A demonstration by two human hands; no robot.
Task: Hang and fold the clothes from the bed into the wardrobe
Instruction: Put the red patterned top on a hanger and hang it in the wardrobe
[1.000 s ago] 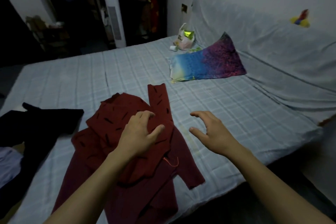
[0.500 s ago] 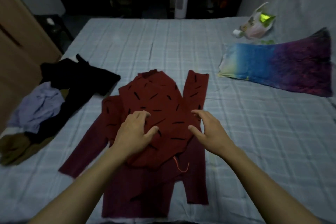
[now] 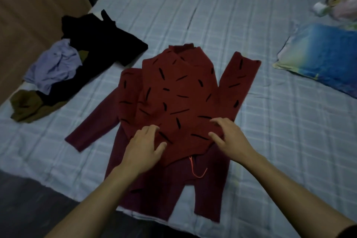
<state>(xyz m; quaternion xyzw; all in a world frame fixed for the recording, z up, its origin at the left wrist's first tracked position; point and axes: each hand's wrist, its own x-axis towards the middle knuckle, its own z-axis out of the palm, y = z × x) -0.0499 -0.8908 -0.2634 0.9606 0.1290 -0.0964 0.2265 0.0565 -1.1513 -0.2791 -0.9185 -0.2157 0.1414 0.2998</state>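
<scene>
A red top with black dashes [image 3: 179, 92] lies spread on the bed [image 3: 270, 141], partly over a darker maroon garment [image 3: 166, 189] with an orange drawstring [image 3: 197, 170]. My left hand [image 3: 143, 150] rests flat on the top's lower left part, fingers spread. My right hand [image 3: 229, 137] presses on its lower right part, fingers curved onto the cloth; neither hand has lifted it. One sleeve of the top points up at the right [image 3: 239, 83]. A maroon sleeve [image 3: 92, 127] stretches out to the left.
A heap of clothes lies at the bed's left edge: a black garment [image 3: 100, 40], a lilac one [image 3: 54, 63], an olive one [image 3: 29, 106]. A blue-yellow pillow [image 3: 324, 58] and a plastic bag [image 3: 340, 4] sit at the right. A brown panel [image 3: 23, 6] stands left.
The view has swung left and down over the red top. My right hand has come from the bare sheet onto the top's lower right part; my left hand stays on the cloth.
</scene>
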